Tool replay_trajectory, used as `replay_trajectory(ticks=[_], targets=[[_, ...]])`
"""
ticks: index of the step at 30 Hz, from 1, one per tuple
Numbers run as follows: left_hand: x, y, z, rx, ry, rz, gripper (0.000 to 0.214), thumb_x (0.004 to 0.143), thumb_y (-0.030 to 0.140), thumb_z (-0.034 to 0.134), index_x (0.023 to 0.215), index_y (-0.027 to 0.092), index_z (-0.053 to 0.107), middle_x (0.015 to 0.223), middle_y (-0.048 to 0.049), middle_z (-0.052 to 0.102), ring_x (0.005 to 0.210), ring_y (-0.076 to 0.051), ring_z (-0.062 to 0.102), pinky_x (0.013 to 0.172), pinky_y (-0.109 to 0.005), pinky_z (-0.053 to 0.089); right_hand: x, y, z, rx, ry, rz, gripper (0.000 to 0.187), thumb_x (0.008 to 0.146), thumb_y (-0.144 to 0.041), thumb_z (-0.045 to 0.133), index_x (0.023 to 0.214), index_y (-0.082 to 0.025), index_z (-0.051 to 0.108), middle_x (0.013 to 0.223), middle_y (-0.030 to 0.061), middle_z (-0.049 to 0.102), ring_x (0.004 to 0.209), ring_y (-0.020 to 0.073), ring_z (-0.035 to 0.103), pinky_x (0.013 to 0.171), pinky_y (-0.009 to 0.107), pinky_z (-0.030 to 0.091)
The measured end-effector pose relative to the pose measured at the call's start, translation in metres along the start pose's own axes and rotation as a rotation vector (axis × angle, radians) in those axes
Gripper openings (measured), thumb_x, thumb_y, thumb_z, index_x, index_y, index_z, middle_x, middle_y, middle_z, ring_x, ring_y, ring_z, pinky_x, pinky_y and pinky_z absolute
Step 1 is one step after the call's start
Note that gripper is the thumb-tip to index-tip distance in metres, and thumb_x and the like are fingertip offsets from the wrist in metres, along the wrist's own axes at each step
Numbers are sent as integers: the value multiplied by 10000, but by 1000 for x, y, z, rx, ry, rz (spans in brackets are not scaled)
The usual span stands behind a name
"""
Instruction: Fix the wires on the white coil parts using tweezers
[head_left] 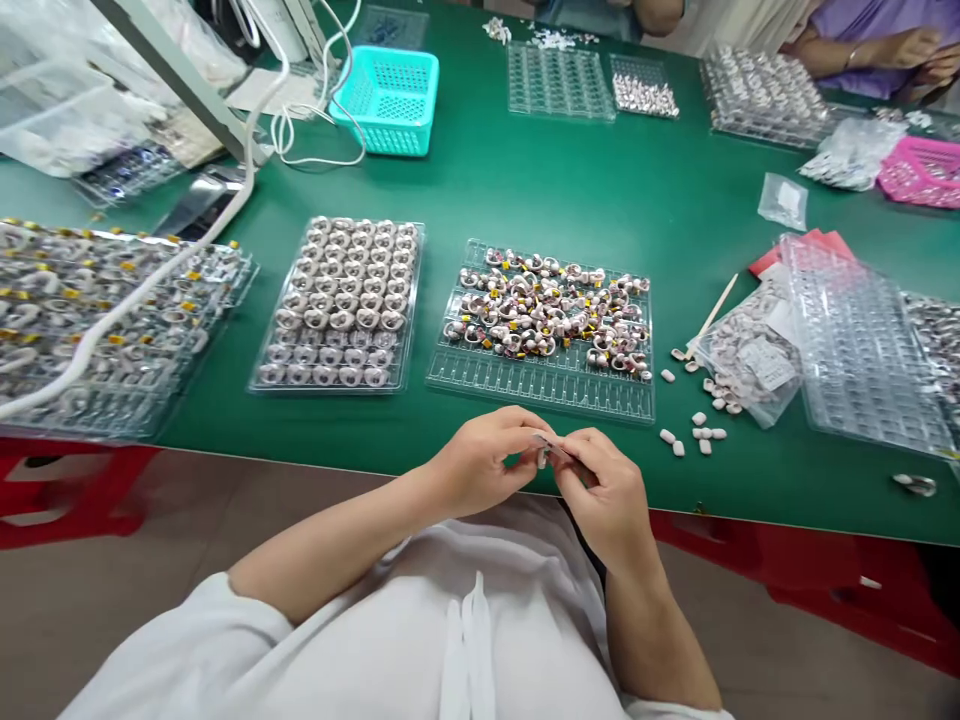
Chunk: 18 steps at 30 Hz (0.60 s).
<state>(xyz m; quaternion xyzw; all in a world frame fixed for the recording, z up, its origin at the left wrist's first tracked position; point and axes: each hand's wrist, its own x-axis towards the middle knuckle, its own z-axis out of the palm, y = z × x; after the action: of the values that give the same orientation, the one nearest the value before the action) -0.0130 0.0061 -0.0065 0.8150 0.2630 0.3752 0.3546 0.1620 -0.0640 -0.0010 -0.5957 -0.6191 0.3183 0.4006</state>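
At the table's near edge, my left hand (480, 462) and my right hand (609, 492) meet with their fingertips pinched together. Between them is a small pale and metallic piece (546, 446), mostly covered by the fingers, so its kind is unclear. Just beyond the hands lies a clear ridged tray (540, 390) heaped with small ring-like parts (536, 300), some bearing yellow tags. Left of it stands a clear tray with rows of pale rounded parts (345, 290). Loose pale oblong pieces (703, 433) are scattered right of my right hand, beside an open plastic bag of similar pieces (750, 340).
Stacked trays of tagged parts (97, 320) fill the left side, with a white cable (150, 290) crossing over them. A turquoise basket (386, 100) stands farther back. At right are empty clear trays (862, 350) and a pink basket (922, 172). Another person's hands (919, 55) work across the table.
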Motion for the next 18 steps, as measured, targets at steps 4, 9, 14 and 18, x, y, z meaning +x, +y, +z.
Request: replay_trajectory(ticks=[4, 9, 14, 18], targets=[[-2, 1, 5, -90, 85, -49, 211, 826, 34, 602, 924, 178, 720, 932, -78, 762, 831, -154, 727, 738, -245, 588, -2, -2, 8, 96, 68, 88, 162, 904, -179, 600, 957, -229, 744, 842, 24, 700, 725, 146, 630, 621, 244, 490], [-5, 5, 8, -246, 147, -290, 213, 845, 88, 612, 968, 192, 751, 946, -78, 762, 889, -182, 719, 804, -288, 588, -6, 0, 16, 269, 137, 291, 105, 881, -283, 671, 914, -203, 730, 810, 23, 719, 686, 147, 631, 606, 244, 500], [-8, 6, 14, -522, 199, -568, 161, 836, 236, 708, 971, 164, 760, 948, -92, 757, 846, -189, 717, 772, -288, 595, -6, 2, 21, 433, 166, 316, 116, 873, -315, 693, 881, -202, 716, 789, 16, 687, 642, 127, 577, 546, 229, 456], [-7, 5, 15, -855, 195, -785, 247, 789, 312, 797, 960, 140, 750, 830, -57, 754, 745, -156, 697, 734, -274, 585, -5, 2, 27, 541, 208, 228, 61, 884, -284, 688, 872, -228, 710, 804, 2, 662, 658, 123, 571, 577, 239, 471]])
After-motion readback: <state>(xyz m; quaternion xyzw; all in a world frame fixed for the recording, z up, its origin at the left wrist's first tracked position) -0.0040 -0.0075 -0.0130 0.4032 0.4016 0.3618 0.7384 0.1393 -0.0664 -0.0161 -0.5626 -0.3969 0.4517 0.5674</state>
